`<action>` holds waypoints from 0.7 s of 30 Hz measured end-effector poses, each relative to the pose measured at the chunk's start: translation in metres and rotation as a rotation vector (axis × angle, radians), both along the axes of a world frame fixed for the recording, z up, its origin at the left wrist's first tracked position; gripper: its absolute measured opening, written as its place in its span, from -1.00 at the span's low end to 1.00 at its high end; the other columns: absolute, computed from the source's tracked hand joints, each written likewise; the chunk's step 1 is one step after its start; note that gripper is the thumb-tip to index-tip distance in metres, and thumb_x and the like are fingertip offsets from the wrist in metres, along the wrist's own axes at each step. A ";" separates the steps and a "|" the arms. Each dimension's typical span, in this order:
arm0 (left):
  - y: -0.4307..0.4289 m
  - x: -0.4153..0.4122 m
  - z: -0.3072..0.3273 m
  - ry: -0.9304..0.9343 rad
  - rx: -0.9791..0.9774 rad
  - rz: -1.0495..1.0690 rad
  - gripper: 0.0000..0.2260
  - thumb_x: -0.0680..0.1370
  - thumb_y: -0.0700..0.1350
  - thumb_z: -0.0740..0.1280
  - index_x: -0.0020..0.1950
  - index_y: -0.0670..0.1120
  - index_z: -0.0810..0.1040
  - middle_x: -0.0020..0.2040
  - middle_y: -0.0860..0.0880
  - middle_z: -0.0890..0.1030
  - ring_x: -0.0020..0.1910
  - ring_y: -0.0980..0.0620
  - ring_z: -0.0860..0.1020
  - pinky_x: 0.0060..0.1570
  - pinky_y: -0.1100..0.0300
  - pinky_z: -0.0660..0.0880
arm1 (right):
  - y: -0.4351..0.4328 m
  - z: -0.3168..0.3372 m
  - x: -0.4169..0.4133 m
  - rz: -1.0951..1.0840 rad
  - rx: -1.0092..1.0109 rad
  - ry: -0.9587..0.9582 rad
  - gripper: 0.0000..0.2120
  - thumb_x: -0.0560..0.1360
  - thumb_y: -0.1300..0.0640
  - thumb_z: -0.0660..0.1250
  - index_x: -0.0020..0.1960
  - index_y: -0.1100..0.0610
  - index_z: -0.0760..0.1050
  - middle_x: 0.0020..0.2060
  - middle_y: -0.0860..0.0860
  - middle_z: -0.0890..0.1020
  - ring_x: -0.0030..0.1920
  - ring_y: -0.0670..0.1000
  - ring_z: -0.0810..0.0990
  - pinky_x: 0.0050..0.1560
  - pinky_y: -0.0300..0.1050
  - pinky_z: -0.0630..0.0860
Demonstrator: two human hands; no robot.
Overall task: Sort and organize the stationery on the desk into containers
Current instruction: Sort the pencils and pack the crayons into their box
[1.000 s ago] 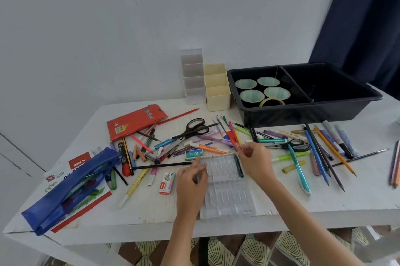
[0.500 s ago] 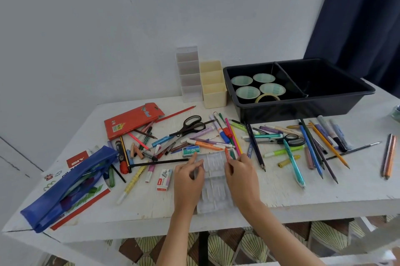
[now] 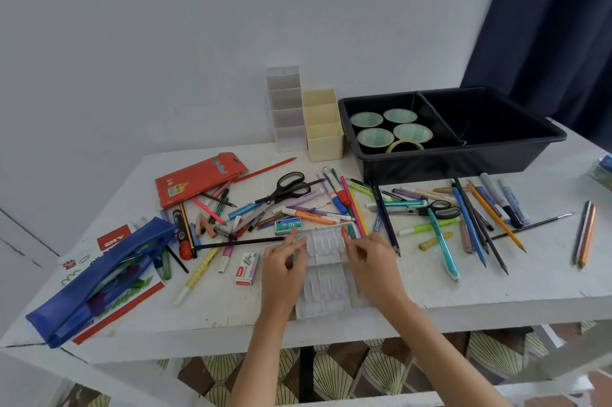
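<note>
Both hands are working the clear case [image 3: 326,277] at the near edge of the table [image 3: 496,287]. The left hand [image 3: 284,262] is gripping its left side and the right hand [image 3: 372,261] is pinching its right side, fingers curled on the plastic. Blur is hiding the exact finger placement. The far half of the case is tilting up while the near half is lying flat, so I judge the person is folding or opening it on its hinge and holding both sides to stop it sliding off the edge.

Pens [image 3: 470,231] are lying loose all around, some touching the case's far edge, not yet sorted. The tray [image 3: 463,168] behind is holding only tape rolls [image 3: 390,130], in its left compartment. The cream organiser [image 3: 324,141] is standing beside it with nothing showing above its rim.

A second ago the right hand was reaching past the case's far edge into the pens, and the case was lying flat and wider. Now the hands are sitting closer together on it.
</note>
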State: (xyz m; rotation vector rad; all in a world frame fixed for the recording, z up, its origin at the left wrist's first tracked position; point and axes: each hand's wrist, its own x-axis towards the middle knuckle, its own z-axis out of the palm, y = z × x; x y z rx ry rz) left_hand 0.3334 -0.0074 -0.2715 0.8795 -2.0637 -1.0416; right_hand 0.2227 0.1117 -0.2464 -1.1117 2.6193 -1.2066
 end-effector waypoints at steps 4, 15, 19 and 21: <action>0.002 0.002 0.005 -0.015 0.006 -0.037 -0.69 0.56 -0.23 0.25 0.28 -0.04 0.52 0.33 0.18 0.39 0.05 0.07 0.44 -0.07 0.57 0.28 | 0.005 0.007 -0.016 -0.139 0.018 0.069 -0.77 0.57 0.24 0.21 0.19 0.21 0.52 0.04 0.08 0.49 -0.06 0.00 0.47 -0.06 -0.18 0.49; 0.008 0.004 0.013 -0.024 0.078 -0.074 -0.66 0.60 -0.20 0.18 0.37 -0.01 0.42 0.39 0.15 0.36 0.34 0.14 0.27 0.28 0.32 0.22 | -0.008 0.007 -0.035 -0.253 0.187 0.006 -0.86 0.55 0.16 0.28 0.02 0.22 0.55 -0.04 0.10 0.53 -0.13 0.02 0.50 -0.16 -0.15 0.49; 0.008 0.006 0.014 -0.041 0.091 -0.100 -0.60 0.59 -0.26 0.15 0.41 -0.01 0.37 0.42 0.13 0.33 0.38 0.13 0.23 0.40 0.14 0.16 | -0.006 0.009 -0.036 -0.319 -0.003 -0.102 -0.85 0.51 0.23 0.33 0.07 0.19 0.51 -0.03 0.08 0.57 -0.09 0.00 0.51 -0.13 -0.20 0.45; 0.007 0.007 0.014 -0.055 0.091 -0.112 -0.57 0.57 -0.28 0.15 0.43 0.00 0.35 0.43 0.13 0.31 0.40 0.13 0.21 0.41 0.11 0.14 | -0.005 0.012 -0.030 -0.324 -0.079 -0.098 -0.78 0.50 0.21 0.34 0.14 0.19 0.53 -0.01 0.09 0.58 -0.10 -0.01 0.53 -0.13 -0.24 0.46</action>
